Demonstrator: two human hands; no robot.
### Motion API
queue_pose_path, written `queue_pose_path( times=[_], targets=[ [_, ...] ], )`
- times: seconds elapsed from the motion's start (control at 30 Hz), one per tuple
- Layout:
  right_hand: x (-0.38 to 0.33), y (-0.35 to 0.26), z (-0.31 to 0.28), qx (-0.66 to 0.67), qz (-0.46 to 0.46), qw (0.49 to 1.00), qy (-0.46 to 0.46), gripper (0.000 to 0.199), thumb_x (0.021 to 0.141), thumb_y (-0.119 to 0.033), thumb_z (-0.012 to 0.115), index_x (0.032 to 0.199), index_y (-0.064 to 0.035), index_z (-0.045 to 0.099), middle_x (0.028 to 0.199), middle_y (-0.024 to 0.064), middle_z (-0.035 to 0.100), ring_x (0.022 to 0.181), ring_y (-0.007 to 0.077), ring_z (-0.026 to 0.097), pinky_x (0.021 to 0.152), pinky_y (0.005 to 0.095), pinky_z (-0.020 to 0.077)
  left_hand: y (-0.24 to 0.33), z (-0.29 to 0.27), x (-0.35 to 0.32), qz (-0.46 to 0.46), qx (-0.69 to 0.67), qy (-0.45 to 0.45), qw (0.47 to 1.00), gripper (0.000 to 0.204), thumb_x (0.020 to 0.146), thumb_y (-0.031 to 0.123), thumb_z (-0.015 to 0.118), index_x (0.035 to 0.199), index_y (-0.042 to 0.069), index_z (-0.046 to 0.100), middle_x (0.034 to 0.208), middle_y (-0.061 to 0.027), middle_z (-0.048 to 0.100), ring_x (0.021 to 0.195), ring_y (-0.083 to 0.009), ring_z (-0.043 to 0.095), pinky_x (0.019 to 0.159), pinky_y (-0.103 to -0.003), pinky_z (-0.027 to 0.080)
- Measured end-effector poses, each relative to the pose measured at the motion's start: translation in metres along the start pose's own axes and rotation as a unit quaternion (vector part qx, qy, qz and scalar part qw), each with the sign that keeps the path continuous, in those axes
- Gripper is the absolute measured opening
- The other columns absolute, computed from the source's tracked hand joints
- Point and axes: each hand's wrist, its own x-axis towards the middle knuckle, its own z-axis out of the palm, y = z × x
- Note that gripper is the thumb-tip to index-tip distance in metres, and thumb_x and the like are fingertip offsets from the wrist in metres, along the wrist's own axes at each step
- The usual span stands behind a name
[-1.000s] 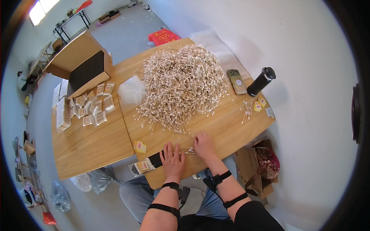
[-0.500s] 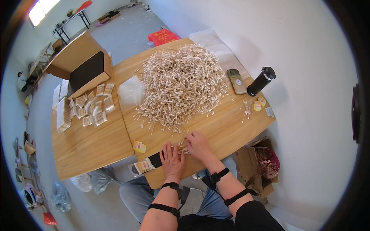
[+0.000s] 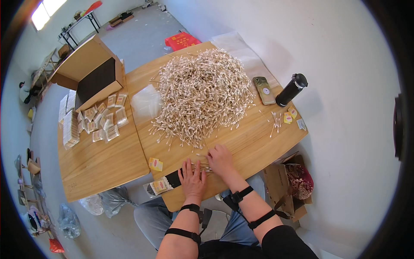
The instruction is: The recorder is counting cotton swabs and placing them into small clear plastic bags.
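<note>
Slim swabs (image 3: 203, 167) under the hands, just on the near side of the heap (image 3: 205, 95)

The small batch of swabs lies on the tabletop (image 3: 254, 144), apart from the heap and nearer the person. Each should weigh almost nothing. The thin sticks look fairly stiff but would probably snap if bent hard, and, being round, they may roll or fan out. The white tips look soft and easily crushed or soiled, so the middle of the stick seems the better place to pinch; a group is best gathered along its length.

The left hand (image 3: 192, 180) lies flat over the batch, fingers spread. The right hand (image 3: 221, 160), a little closer to the heap, has curled fingers beside a loose swab; whether it pinches that swab, I cannot tell.

Near side of the heap, to its left: a black strip (image 3: 174, 178), a swab packet (image 3: 160, 186) and yellow cards (image 3: 156, 164). Left of the heap are clear bags (image 3: 145, 102), then more packs (image 3: 103, 119) and an open carton (image 3: 118, 73). Right of the heap stand a phone (image 3: 261, 90) and a black bottle (image 3: 290, 91).
</note>
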Motion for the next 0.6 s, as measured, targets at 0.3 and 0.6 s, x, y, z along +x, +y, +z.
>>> queue_pose_path(
  times=[0.3,0.6],
  targets=[
    [-0.018,-0.001,-0.008,0.08,0.048,0.995,0.023,0.016,0.074,-0.012,0.07,0.084,-0.0058,0.06,0.085,0.013,0.058,0.086,0.033,0.057,0.073,0.0413,0.0476,0.003,0.001,0.001,0.001,0.038,-0.01,0.999,0.053,0.091,0.04,0.055,0.141,0.022,0.048,0.151,-0.0118,0.036,0.141,-0.0307,0.029,0.115,-0.052,0.018],
    [0.005,0.009,0.012,-0.017,0.037,0.999,0.029,0.02,0.077,-0.009,0.066,0.095,-0.0047,0.058,0.093,0.0148,0.06,0.092,0.0338,0.058,0.079,0.0426,0.0479,0.002,0.004,0.001,-0.019,0.018,-0.017,1.0,0.059,0.092,0.041,0.053,0.144,0.014,0.042,0.152,-0.0098,0.036,0.143,-0.0283,0.027,0.116,-0.05,0.017]
  ],
)
